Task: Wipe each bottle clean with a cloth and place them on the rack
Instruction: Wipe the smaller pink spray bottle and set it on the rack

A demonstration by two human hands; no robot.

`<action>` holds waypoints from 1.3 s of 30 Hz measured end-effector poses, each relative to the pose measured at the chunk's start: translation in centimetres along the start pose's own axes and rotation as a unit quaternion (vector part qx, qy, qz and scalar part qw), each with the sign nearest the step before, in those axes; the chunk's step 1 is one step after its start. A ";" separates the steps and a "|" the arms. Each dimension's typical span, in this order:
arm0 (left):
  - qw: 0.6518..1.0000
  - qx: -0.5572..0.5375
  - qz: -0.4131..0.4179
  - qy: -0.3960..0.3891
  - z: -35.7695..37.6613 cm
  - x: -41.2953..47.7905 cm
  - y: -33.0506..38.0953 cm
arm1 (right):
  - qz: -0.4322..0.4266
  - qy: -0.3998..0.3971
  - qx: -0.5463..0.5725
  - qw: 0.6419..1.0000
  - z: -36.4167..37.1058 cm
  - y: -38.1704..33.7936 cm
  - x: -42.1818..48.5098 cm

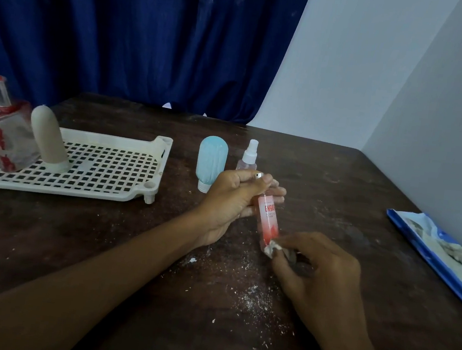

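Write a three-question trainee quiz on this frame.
1. True or false: the rack holds three bottles.
2. Which hand wipes the pink spray bottle with the cloth? A) left B) right
3. Fill in: the blue tube stands on the ____.
Key: 1 false, only the perfume bottle and the beige tube; 2 B, the right hand; 3 table.
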State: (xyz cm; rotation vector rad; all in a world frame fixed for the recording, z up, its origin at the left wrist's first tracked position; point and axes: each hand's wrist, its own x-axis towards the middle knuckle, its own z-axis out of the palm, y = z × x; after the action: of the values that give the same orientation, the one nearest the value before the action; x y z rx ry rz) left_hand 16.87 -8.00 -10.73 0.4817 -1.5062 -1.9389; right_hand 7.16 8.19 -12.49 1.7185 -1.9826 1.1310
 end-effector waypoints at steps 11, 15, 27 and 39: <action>1.000 -0.005 -0.006 0.007 0.0 0.2 -0.1 | -0.028 0.009 -0.016 0.999 0.8 -0.5 -0.5; 1.000 -0.005 -0.005 0.002 -0.1 0.3 -0.1 | 0.015 0.018 -0.012 1.000 0.2 0.0 0.2; 0.999 -0.027 0.005 -0.020 0.2 0.5 -0.5 | 0.012 0.027 0.002 1.000 0.3 -0.1 0.9; 0.996 -0.043 0.021 -0.070 0.3 0.3 -0.6 | 0.001 0.058 0.021 0.998 0.6 -0.6 1.5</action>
State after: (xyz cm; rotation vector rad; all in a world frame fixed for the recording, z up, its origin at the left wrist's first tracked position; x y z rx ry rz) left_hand 16.29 -7.94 -11.21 0.2805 -1.4983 -2.0305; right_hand 7.55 6.66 -11.66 1.6325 -1.9034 1.2525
